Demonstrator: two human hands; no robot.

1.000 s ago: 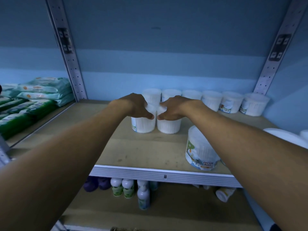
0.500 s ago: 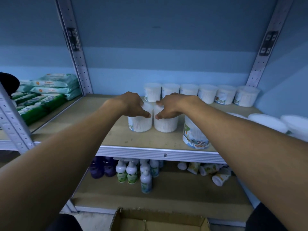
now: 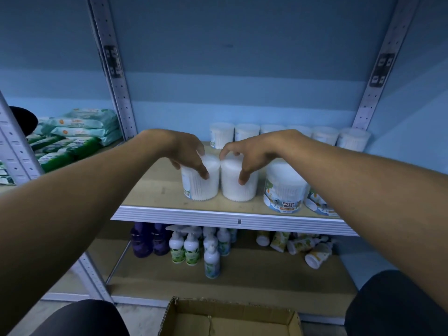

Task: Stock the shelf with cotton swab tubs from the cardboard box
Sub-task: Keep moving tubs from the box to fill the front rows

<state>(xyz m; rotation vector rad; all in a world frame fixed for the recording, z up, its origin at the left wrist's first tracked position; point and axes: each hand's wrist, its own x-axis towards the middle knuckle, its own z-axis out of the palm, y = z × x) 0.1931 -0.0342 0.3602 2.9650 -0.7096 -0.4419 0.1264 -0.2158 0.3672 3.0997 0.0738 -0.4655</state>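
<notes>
Head view: left hand (image 3: 186,151), right hand (image 3: 252,151) fingers grasping ribbed round plastic tubs (image 3: 201,185).

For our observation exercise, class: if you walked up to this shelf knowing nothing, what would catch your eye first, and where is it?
First, two bare arms reaching in, the left hand and right hand each laid over one of two white cotton swab tubs standing side by side near the front edge of the wooden shelf. Next, a row of similar tubs lines the blue back wall. Below, pump bottles stand on the lower shelf, above an open cardboard box.
</notes>
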